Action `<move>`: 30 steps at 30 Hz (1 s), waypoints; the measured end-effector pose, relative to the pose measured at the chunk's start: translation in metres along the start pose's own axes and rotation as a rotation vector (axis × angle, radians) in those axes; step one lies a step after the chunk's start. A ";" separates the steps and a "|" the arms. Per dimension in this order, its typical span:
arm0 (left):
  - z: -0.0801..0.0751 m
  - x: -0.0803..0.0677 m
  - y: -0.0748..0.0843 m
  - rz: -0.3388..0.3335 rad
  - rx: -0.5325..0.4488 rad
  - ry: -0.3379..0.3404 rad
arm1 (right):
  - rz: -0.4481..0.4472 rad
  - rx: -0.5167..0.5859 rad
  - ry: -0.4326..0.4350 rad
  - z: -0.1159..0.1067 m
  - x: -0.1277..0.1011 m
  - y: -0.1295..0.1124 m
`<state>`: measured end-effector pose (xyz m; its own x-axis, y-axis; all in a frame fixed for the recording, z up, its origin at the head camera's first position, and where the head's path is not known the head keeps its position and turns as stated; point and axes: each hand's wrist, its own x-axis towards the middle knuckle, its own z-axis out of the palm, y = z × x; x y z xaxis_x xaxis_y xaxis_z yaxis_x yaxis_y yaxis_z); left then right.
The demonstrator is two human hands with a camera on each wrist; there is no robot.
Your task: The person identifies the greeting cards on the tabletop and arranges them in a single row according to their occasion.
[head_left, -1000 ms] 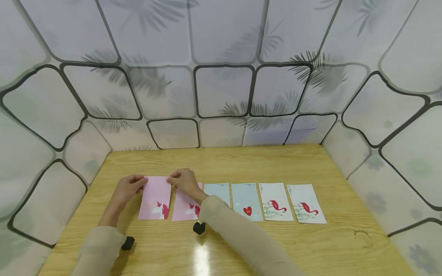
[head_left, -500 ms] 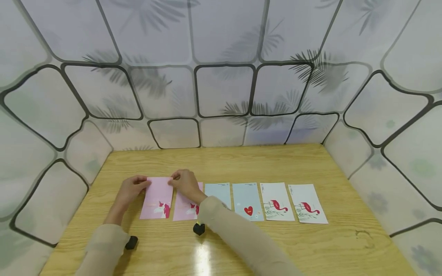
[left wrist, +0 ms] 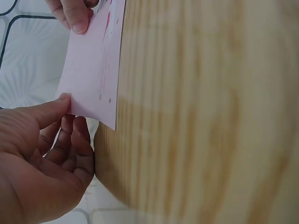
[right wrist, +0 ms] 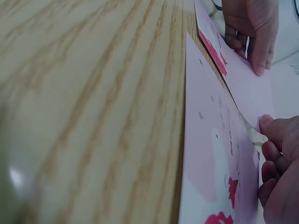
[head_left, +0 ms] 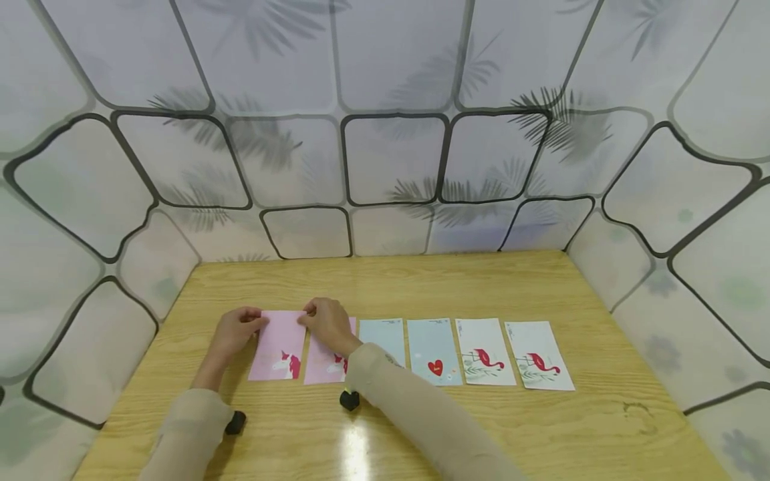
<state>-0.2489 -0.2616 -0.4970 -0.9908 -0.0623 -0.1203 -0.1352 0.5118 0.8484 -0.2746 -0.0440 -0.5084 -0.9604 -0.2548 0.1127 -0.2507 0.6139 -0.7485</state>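
Note:
In the head view a pink card with a unicorn [head_left: 278, 342] is at the left end of a row of cards. My left hand [head_left: 236, 332] pinches its upper left corner, and my right hand [head_left: 329, 327] pinches the upper right. The left wrist view shows the card's upper edge [left wrist: 86, 65] bent up off the wood, the left thumb on its face. A second pink unicorn card [right wrist: 210, 135] lies flat alongside, under my right hand and partly covered by it in the head view. The right wrist view has both hands at the raised edge.
Rightward along the row lie two light blue cards, one with a red heart [head_left: 434, 354], then two white flamingo cards [head_left: 486, 354]. They rest on a wooden table [head_left: 385, 284]. Patterned fabric walls [head_left: 391, 160] enclose its back and sides.
Both hands have shifted slightly right and nearer with the pink card's top edge, partly along with the whole view. Their pinch on the corners stays the same. The other cards keep their places.

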 end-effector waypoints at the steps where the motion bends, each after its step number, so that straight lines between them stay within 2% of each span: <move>1: 0.000 0.000 0.000 0.001 0.007 0.001 | -0.007 -0.022 0.000 0.001 0.000 0.000; 6: 0.002 0.000 -0.001 -0.004 0.077 0.015 | -0.054 -0.162 0.011 0.005 0.002 0.004; 10: 0.005 0.000 0.000 -0.002 0.133 0.019 | -0.081 -0.227 0.028 0.007 0.004 0.008; 21: 0.010 0.003 0.000 0.030 0.269 0.022 | -0.087 -0.267 0.018 0.007 0.007 0.009; 30: 0.011 0.001 -0.001 0.050 0.301 0.021 | -0.068 -0.313 0.011 0.008 0.006 0.008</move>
<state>-0.2500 -0.2523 -0.5036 -0.9965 -0.0468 -0.0691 -0.0809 0.7453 0.6618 -0.2819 -0.0466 -0.5188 -0.9411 -0.2962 0.1633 -0.3377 0.7963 -0.5018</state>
